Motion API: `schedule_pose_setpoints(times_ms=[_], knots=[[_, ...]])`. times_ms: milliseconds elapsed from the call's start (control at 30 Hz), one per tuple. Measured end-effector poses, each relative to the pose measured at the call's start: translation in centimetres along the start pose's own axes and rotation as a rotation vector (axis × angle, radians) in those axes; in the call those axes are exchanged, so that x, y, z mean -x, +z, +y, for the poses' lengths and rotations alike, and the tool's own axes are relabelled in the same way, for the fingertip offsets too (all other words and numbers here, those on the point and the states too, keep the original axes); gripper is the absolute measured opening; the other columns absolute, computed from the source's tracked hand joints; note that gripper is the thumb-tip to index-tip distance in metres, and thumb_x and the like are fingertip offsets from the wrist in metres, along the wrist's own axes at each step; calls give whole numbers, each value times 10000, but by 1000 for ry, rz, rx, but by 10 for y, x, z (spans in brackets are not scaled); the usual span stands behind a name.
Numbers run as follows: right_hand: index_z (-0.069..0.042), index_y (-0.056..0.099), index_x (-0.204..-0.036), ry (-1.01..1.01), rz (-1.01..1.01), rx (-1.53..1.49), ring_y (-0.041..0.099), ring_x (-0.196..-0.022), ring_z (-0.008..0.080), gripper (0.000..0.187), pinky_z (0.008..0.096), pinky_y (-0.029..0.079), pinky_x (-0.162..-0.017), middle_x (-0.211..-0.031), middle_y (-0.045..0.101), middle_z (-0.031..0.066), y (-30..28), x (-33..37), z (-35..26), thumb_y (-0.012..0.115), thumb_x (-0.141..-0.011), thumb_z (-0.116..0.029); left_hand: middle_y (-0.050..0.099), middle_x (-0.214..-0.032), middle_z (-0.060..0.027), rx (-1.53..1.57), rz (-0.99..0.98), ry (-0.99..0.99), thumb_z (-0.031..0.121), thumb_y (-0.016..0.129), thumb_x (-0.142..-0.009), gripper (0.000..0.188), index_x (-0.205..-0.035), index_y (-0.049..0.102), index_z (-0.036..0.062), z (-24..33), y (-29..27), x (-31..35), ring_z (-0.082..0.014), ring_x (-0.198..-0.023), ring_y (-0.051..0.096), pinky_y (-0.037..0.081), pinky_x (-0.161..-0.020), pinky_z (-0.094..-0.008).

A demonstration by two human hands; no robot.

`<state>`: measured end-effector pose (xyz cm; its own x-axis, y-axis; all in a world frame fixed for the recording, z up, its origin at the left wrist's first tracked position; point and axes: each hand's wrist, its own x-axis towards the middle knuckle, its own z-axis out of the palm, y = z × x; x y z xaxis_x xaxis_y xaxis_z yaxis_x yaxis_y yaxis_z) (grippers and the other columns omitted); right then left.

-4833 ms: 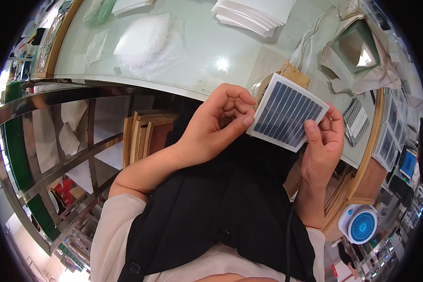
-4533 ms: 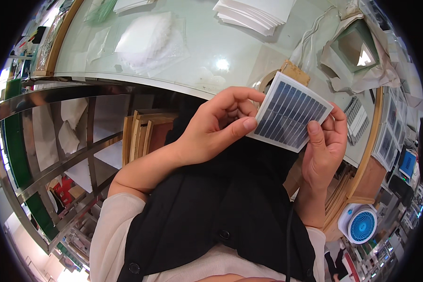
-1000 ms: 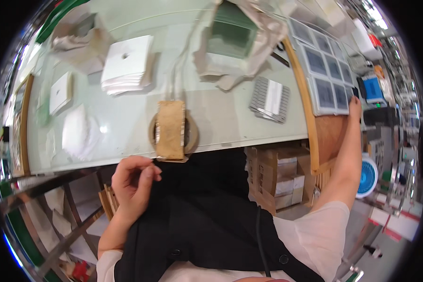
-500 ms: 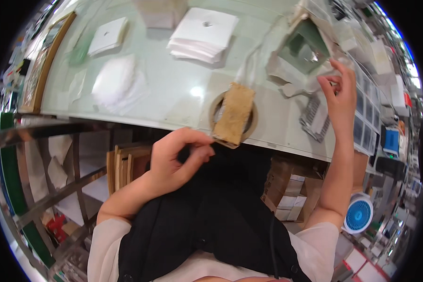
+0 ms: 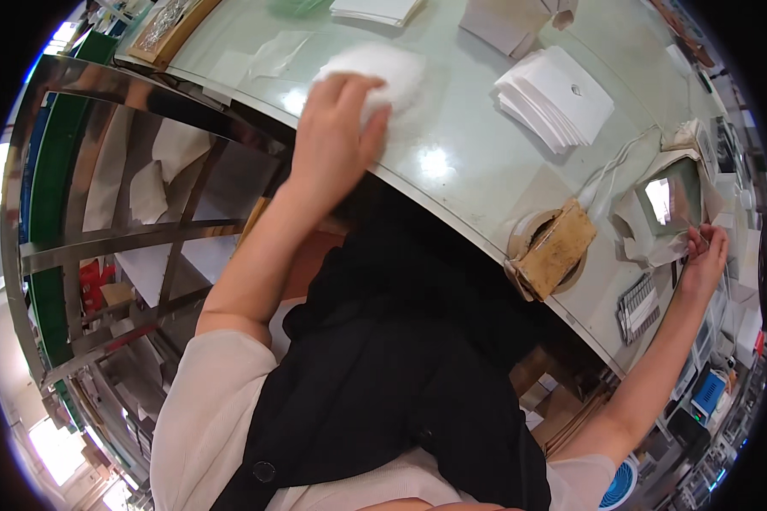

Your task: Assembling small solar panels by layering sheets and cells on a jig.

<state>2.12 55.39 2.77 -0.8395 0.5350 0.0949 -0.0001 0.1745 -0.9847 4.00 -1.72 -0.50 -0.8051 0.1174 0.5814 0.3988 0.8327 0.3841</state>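
Note:
My left hand (image 5: pixel 337 140) reaches over the near edge of a soft white pile (image 5: pixel 405 72) on the table. Its fingers are curved, with the thumb held apart, and nothing shows between them. Far to the right, my right hand (image 5: pixel 706 255) is at the near side of an open-topped carton (image 5: pixel 635 217) with spread flaps. Its fingertips are pinched together; what they hold, if anything, is too small to tell. A shiny clear piece (image 5: pixel 659 200) shows inside the carton. Close to that hand lies a grey striped bundle (image 5: pixel 639 308).
A worn yellowish block (image 5: pixel 556 251) rests on a tape roll (image 5: pixel 522 234) at the table's front edge. Farther back are a fanned stack of white cards (image 5: pixel 558 98), a white box (image 5: pixel 503 25) and another white stack (image 5: pixel 375 8). A metal-framed shelf (image 5: pixel 136 234) stands at the left.
The view has swung left, so the table lies slanted. My left hand has gone from the front edge out to the white pile. My right hand has stayed near the carton.

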Motion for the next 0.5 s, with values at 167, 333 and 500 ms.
schedule_pose_setpoints(times_ms=[167, 333, 500], knots=[[-81, 547, -996, -90, -92, -360, 502, -667, 123, 176, 206, 367, -545, -867, 552, 22, -18, 14, 1, 502, -984, -250, 603, -932, -99, -217, -51, -109, 252, 673, -818, 248, -958, 641, 48, -12, 16, -21, -282, -896, 587, 473, -765, -380], [-64, 549, -1008, 78, -345, -140, 377, -611, 65, 178, 196, 327, -520, -785, 463, -13, 63, 144, -51, 493, -988, -232, 611, -824, -59, -230, -30, -83, 263, 668, -798, 192, -845, 658, 77, -12, 32, -33, -242, -821, 611, 478, -734, -363], [-46, 525, -1059, 259, -541, 156, 376, -663, 37, 151, 185, 329, -574, -793, 417, -44, 120, 206, -42, 479, -989, -172, 613, -762, -71, 74, -15, -239, 179, 613, -780, 107, -785, 641, 76, -14, 30, -33, -252, -672, 592, 475, -630, -342]])
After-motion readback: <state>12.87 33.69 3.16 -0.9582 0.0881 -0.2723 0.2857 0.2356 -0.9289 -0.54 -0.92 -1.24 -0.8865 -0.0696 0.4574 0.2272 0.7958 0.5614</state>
